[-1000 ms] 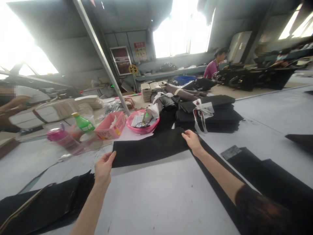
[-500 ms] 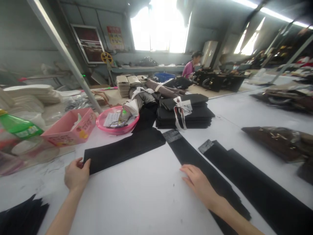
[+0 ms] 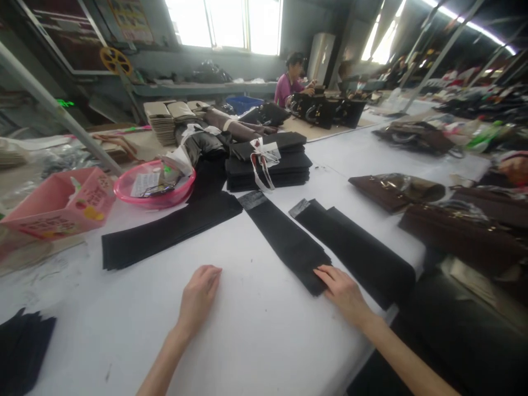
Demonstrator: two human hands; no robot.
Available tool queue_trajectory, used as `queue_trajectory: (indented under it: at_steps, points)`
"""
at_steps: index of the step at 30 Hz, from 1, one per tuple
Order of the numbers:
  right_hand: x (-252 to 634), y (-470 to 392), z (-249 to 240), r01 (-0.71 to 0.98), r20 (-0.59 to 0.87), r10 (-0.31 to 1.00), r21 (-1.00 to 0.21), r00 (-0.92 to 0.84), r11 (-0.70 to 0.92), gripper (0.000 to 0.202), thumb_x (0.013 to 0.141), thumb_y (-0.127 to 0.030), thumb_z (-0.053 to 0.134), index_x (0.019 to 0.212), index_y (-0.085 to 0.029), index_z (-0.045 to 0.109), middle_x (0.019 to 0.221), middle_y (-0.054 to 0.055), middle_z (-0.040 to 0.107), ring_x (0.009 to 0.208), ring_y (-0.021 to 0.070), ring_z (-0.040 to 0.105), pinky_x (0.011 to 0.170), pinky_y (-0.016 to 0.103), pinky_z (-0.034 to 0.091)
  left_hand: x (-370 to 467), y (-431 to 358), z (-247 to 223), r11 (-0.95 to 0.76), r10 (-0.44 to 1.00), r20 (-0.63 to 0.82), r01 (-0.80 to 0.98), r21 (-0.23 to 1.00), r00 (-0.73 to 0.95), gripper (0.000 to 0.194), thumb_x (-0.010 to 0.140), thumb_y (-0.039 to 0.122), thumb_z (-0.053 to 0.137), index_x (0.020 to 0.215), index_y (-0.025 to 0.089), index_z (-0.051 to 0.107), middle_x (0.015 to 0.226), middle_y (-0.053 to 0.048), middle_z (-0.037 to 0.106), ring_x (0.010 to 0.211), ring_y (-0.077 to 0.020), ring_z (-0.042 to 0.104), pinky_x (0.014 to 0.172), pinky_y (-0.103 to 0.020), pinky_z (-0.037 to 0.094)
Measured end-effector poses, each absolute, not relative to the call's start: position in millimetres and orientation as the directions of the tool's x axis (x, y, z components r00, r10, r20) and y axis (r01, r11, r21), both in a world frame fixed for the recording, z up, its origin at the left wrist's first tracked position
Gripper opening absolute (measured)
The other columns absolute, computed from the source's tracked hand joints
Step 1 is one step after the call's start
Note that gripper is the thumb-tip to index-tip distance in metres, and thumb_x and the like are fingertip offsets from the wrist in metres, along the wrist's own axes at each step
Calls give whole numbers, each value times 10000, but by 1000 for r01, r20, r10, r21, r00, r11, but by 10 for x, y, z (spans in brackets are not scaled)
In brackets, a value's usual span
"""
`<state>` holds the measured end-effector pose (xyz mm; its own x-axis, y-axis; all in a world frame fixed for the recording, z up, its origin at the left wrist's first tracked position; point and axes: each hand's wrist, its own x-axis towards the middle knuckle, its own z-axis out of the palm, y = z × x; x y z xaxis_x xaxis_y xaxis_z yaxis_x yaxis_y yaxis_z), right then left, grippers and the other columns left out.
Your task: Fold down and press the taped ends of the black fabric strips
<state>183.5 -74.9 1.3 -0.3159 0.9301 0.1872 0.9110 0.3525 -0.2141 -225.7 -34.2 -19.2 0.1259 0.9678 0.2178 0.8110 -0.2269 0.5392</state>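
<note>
My left hand (image 3: 199, 300) hovers over or rests on the white table, its fingers drawn together and nothing visible in them. To its upper left lies a stack of black fabric pieces (image 3: 165, 231), apart from the hand. The fingers of my right hand (image 3: 344, 294) grip the near end of a black strip (image 3: 284, 239), apparently a layered stack, with a greyish patch at its far end. The thumb is largely hidden. Right of that strip lies another set of black strips (image 3: 355, 247), also with a grey patch at the far end.
A tied black bundle (image 3: 268, 170) sits beyond the strips. At left are a pink basin (image 3: 154, 201) and a pink box (image 3: 61, 203). Brown bags (image 3: 396, 190) lie at right, near the table edge. A co-worker (image 3: 289, 82) sits behind black bags.
My left hand has let go of the left black stack and moved right. My right hand has come to the near end of the middle strip. The view has turned right.
</note>
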Motion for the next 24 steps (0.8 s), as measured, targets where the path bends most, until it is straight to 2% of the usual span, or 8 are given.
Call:
queue_trajectory:
  at_steps: [2, 4, 6, 9, 11, 17, 20, 24]
  points:
    - [1876, -682, 28, 889, 210, 928, -283, -309, 360, 523, 760, 5, 411, 1190, -223, 603, 1161, 63, 627, 1073, 216, 590, 943, 380, 488, -2057, -437, -179, -264, 964, 187, 781, 567, 190, 217, 946, 304, 398, 1023, 241, 590, 1099, -49, 582, 969, -199, 593, 847, -329, 474]
    - [1933, -613, 51, 853, 220, 943, -411, -250, 322, 434, 811, -44, 407, 1136, -225, 631, 1107, 51, 652, 1017, 207, 612, 911, 357, 494, -1914, -498, -148, -295, 955, 174, 759, 581, 239, 214, 949, 291, 396, 1019, 244, 593, 1099, -51, 585, 975, -197, 596, 846, -328, 481]
    - [1992, -543, 73, 785, 198, 974, -583, -113, 209, 237, 892, -210, 455, 988, -198, 670, 962, 42, 680, 877, 200, 637, 805, 310, 513, -1801, -526, -111, -324, 945, 168, 746, 582, 280, 214, 949, 269, 395, 1026, 246, 593, 1097, -51, 593, 981, -193, 598, 850, -328, 487]
    - [2049, -449, 76, 626, 116, 982, -780, 147, -2, 380, 914, -461, 468, 733, -168, 628, 672, 10, 619, 630, 159, 582, 596, 239, 477, -1611, -503, -53, -373, 924, 158, 737, 564, 347, 228, 944, 234, 398, 1065, 249, 590, 1116, -52, 604, 1013, -194, 598, 869, -334, 497]
    - [2053, -411, 61, 548, 93, 973, -835, 209, -38, 419, 910, -506, 463, 720, -163, 611, 642, 3, 597, 610, 147, 561, 578, 225, 462, -1435, -440, -13, -406, 908, 147, 740, 536, 392, 254, 942, 228, 404, 1126, 246, 578, 1177, -62, 594, 1079, -207, 580, 914, -357, 492]
    - [1993, -446, 69, 552, 241, 969, -816, 56, 171, 291, 860, -453, 588, 904, -177, 669, 917, 53, 668, 871, 204, 630, 825, 287, 497, -774, 34, 41, -495, 857, 115, 742, 453, 502, 304, 948, 293, 429, 1221, 220, 539, 1318, -83, 521, 1214, -222, 498, 1030, -378, 430]
    - [2017, -490, 85, 594, 272, 962, -772, -13, 226, 232, 891, -403, 559, 940, -208, 676, 1009, 55, 672, 956, 209, 639, 902, 306, 495, -583, 429, -20, -465, 882, 134, 784, 413, 452, 269, 933, 269, 434, 1127, 168, 592, 1235, -121, 564, 1201, -255, 499, 1037, -405, 413]
    - [2084, -516, 67, 658, 317, 946, -698, -68, 282, 193, 904, -364, 547, 998, -242, 663, 1064, 44, 675, 981, 202, 653, 902, 295, 522, -568, 984, -106, -417, 908, 192, 830, 369, 371, 405, 859, 179, 479, 1261, 140, 516, 1335, -160, 492, 1288, -299, 401, 1083, -466, 335]
